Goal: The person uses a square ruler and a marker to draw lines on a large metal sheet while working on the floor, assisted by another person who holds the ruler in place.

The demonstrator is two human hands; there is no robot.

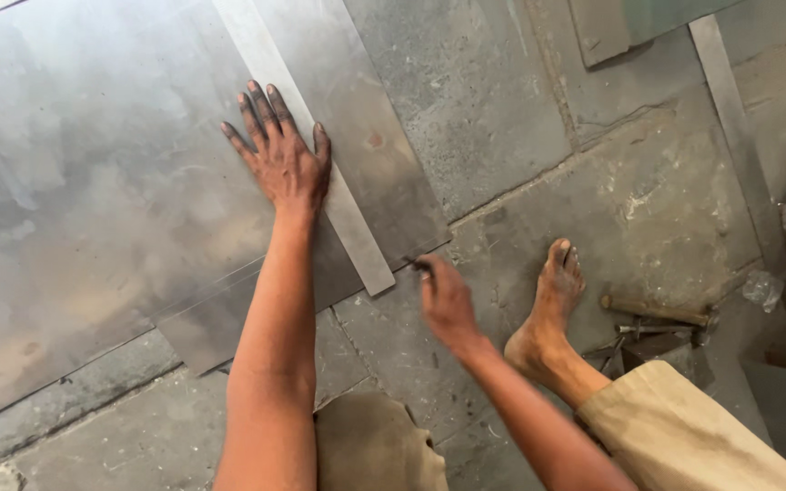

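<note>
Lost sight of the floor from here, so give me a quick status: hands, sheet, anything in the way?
Left hand flat, pinning straightedge on metal sheet. Right hand pinching small scriber at sheet's edge. Bare foot and tools alongside, clear of sheet.

lit softly and evenly by daylight; hazy glare spread over the metal sheet [75, 182] at left, dim shadow at the right edge, slight motion blur on the right hand [446, 305].

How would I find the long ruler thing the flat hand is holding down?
Start at the big shiny metal sheet lying on the stone floor. The left hand lies flat near its right edge, over a long, narrow steel straightedge that runs slantwise from the top. It is paler and far thinner than the sheets, and the right hand holds a small dark tool near its lower end.
</note>
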